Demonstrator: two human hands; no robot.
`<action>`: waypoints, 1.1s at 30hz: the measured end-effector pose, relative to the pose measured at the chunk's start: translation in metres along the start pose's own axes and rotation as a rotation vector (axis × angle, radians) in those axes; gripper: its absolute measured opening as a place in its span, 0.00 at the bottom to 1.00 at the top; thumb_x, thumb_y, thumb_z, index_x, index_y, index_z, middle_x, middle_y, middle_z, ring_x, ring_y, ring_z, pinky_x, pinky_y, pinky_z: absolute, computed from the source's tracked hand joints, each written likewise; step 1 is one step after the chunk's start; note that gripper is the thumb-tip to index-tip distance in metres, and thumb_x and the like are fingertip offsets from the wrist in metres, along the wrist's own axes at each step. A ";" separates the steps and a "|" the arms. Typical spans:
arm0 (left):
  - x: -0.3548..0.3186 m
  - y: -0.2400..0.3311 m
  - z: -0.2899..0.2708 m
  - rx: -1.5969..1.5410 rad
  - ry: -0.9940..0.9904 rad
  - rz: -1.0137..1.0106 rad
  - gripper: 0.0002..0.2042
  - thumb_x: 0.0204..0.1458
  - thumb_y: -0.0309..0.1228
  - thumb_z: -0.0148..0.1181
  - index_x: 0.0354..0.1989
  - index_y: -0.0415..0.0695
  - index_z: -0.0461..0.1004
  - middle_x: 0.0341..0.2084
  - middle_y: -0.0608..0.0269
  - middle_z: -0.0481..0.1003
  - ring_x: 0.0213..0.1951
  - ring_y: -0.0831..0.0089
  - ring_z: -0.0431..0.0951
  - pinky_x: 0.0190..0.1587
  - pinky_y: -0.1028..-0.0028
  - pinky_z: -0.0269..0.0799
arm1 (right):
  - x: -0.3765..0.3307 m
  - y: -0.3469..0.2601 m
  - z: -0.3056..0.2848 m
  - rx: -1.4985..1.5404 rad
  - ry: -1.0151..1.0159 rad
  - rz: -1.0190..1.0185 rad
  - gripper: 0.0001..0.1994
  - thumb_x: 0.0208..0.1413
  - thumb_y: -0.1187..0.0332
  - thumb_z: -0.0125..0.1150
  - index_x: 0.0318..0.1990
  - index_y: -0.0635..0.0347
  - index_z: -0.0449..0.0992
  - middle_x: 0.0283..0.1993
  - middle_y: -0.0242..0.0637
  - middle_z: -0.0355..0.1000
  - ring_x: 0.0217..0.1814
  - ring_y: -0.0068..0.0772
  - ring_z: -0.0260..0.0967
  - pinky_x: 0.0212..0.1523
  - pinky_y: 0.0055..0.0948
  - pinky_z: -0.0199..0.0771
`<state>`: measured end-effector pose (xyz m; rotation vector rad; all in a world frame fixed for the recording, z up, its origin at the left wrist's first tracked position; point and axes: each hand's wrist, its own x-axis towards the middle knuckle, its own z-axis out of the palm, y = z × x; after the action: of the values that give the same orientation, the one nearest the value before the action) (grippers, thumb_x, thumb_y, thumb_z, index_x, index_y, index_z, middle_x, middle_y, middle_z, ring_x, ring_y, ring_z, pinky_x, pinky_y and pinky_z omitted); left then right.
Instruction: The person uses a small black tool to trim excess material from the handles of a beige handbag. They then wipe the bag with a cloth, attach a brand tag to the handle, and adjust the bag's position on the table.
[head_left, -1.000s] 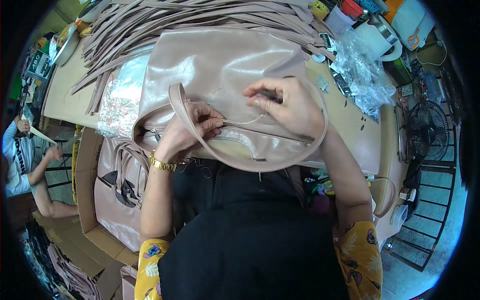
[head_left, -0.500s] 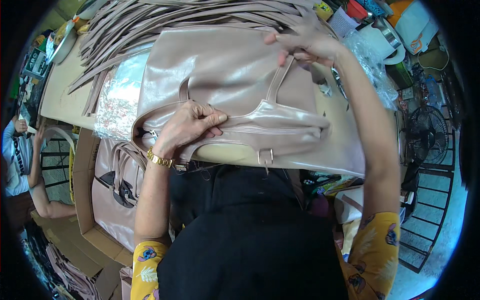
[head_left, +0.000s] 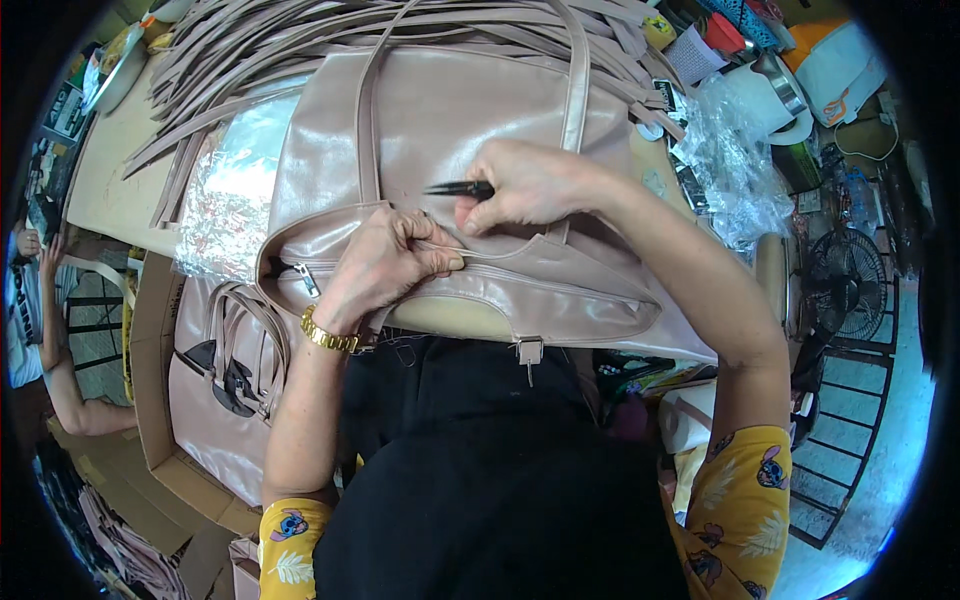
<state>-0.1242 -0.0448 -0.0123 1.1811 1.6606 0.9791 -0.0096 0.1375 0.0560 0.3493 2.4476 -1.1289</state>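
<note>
A shiny dusty-pink handbag (head_left: 455, 110) lies across the table in front of me, its zipped opening toward my body. My left hand (head_left: 385, 255), with a gold watch (head_left: 328, 333) on the wrist, pinches the bag's edge beside the zipper (head_left: 540, 283). Just above it, my right hand (head_left: 520, 185) is closed around black thread snips (head_left: 460, 188), their points facing left over the bag. Two long handles (head_left: 368, 120) stretch away from me over the bag. A small buckle tab (head_left: 530, 352) hangs at the near edge.
Many loose pink straps (head_left: 260, 70) pile along the far side. Clear plastic packaging (head_left: 235, 190) lies left of the bag. More bags fill a cardboard box (head_left: 160, 400) at lower left. Crumpled plastic (head_left: 735, 150) and a fan (head_left: 848, 285) are at right. Another person (head_left: 40, 310) sits far left.
My right hand has come from the far right down to the middle of the bag, and snips now show in it. The handles now extend away from me. My left hand keeps its pinch.
</note>
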 end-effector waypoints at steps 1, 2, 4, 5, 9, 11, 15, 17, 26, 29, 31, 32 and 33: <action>-0.002 -0.002 0.001 -0.050 0.014 -0.016 0.07 0.47 0.26 0.73 0.32 0.37 0.83 0.24 0.66 0.80 0.26 0.85 0.74 0.32 0.80 0.73 | 0.005 0.009 0.007 0.022 -0.028 0.002 0.13 0.46 0.63 0.73 0.32 0.65 0.83 0.23 0.31 0.76 0.25 0.20 0.67 0.27 0.27 0.67; -0.002 -0.004 0.004 -0.101 0.023 -0.027 0.07 0.47 0.26 0.73 0.31 0.36 0.83 0.24 0.66 0.80 0.27 0.85 0.74 0.32 0.80 0.73 | 0.009 0.017 0.014 0.043 -0.053 0.010 0.13 0.46 0.62 0.74 0.32 0.65 0.83 0.23 0.31 0.76 0.24 0.20 0.67 0.26 0.27 0.66; -0.003 -0.009 0.006 -0.130 0.050 -0.029 0.07 0.46 0.25 0.73 0.30 0.36 0.82 0.24 0.67 0.80 0.27 0.85 0.74 0.32 0.80 0.72 | 0.010 0.021 0.018 0.116 -0.064 0.052 0.15 0.44 0.60 0.76 0.31 0.65 0.84 0.23 0.32 0.77 0.24 0.20 0.67 0.26 0.27 0.66; -0.004 -0.011 0.006 -0.108 0.068 -0.020 0.07 0.46 0.25 0.74 0.29 0.36 0.82 0.24 0.68 0.80 0.27 0.85 0.74 0.33 0.80 0.72 | 0.008 0.019 0.019 0.168 -0.051 0.087 0.16 0.44 0.59 0.76 0.31 0.65 0.84 0.23 0.32 0.77 0.24 0.20 0.67 0.26 0.27 0.66; -0.005 0.000 0.006 -0.009 0.093 0.013 0.07 0.46 0.25 0.74 0.26 0.37 0.80 0.23 0.69 0.78 0.27 0.85 0.72 0.32 0.79 0.69 | 0.008 0.025 0.026 0.215 0.000 0.121 0.15 0.43 0.60 0.78 0.29 0.64 0.84 0.23 0.31 0.77 0.25 0.19 0.68 0.26 0.26 0.65; -0.005 -0.008 0.008 -0.017 0.105 0.031 0.07 0.46 0.25 0.74 0.27 0.37 0.81 0.23 0.69 0.77 0.27 0.85 0.72 0.31 0.79 0.68 | 0.009 0.028 0.029 0.226 0.000 0.109 0.14 0.43 0.62 0.78 0.29 0.64 0.84 0.23 0.31 0.76 0.25 0.18 0.68 0.26 0.26 0.66; -0.005 -0.008 0.007 -0.031 0.084 0.034 0.07 0.46 0.26 0.75 0.30 0.38 0.82 0.24 0.68 0.77 0.27 0.84 0.72 0.30 0.79 0.68 | 0.005 0.032 0.029 0.280 -0.007 0.083 0.12 0.44 0.64 0.77 0.30 0.65 0.84 0.24 0.30 0.76 0.25 0.17 0.67 0.27 0.24 0.66; -0.006 -0.003 0.005 -0.038 0.085 -0.010 0.08 0.44 0.27 0.75 0.31 0.40 0.84 0.25 0.62 0.79 0.27 0.77 0.75 0.32 0.74 0.71 | 0.002 0.030 0.027 0.297 -0.021 0.060 0.12 0.45 0.65 0.76 0.31 0.65 0.84 0.24 0.29 0.76 0.26 0.17 0.67 0.27 0.24 0.66; -0.005 -0.001 0.003 -0.022 0.065 0.004 0.07 0.44 0.26 0.74 0.31 0.39 0.84 0.24 0.64 0.78 0.26 0.81 0.74 0.30 0.77 0.70 | 0.003 0.032 0.019 0.353 -0.179 0.055 0.11 0.47 0.69 0.72 0.34 0.68 0.84 0.25 0.28 0.76 0.25 0.14 0.66 0.25 0.20 0.64; -0.005 0.000 0.002 -0.003 0.032 -0.034 0.08 0.44 0.24 0.74 0.32 0.38 0.81 0.25 0.68 0.77 0.27 0.84 0.72 0.31 0.80 0.68 | 0.003 0.027 0.019 0.294 -0.143 0.014 0.10 0.46 0.73 0.68 0.35 0.69 0.83 0.25 0.28 0.76 0.26 0.14 0.66 0.25 0.19 0.65; -0.004 -0.002 0.002 0.005 0.064 -0.013 0.12 0.42 0.24 0.75 0.34 0.38 0.79 0.25 0.66 0.76 0.27 0.81 0.73 0.31 0.77 0.69 | -0.001 0.022 0.022 0.296 -0.085 -0.029 0.10 0.44 0.75 0.64 0.35 0.70 0.83 0.24 0.28 0.75 0.26 0.13 0.67 0.26 0.19 0.66; -0.004 -0.005 0.004 0.006 0.108 0.021 0.14 0.41 0.26 0.75 0.35 0.39 0.78 0.24 0.64 0.76 0.26 0.78 0.74 0.31 0.74 0.70 | 0.000 0.022 0.023 0.307 -0.075 -0.061 0.11 0.43 0.76 0.64 0.36 0.70 0.83 0.24 0.28 0.75 0.25 0.13 0.67 0.25 0.19 0.66; -0.003 -0.007 0.005 0.008 0.152 0.056 0.16 0.39 0.27 0.75 0.36 0.39 0.76 0.24 0.62 0.76 0.26 0.74 0.75 0.31 0.71 0.71 | 0.001 0.023 0.025 0.318 -0.066 -0.093 0.11 0.43 0.76 0.64 0.36 0.70 0.83 0.24 0.29 0.75 0.25 0.13 0.67 0.25 0.19 0.66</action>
<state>-0.1211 -0.0491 -0.0195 1.1887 1.7594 1.1223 0.0053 0.1331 0.0265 0.2879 2.2467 -1.5491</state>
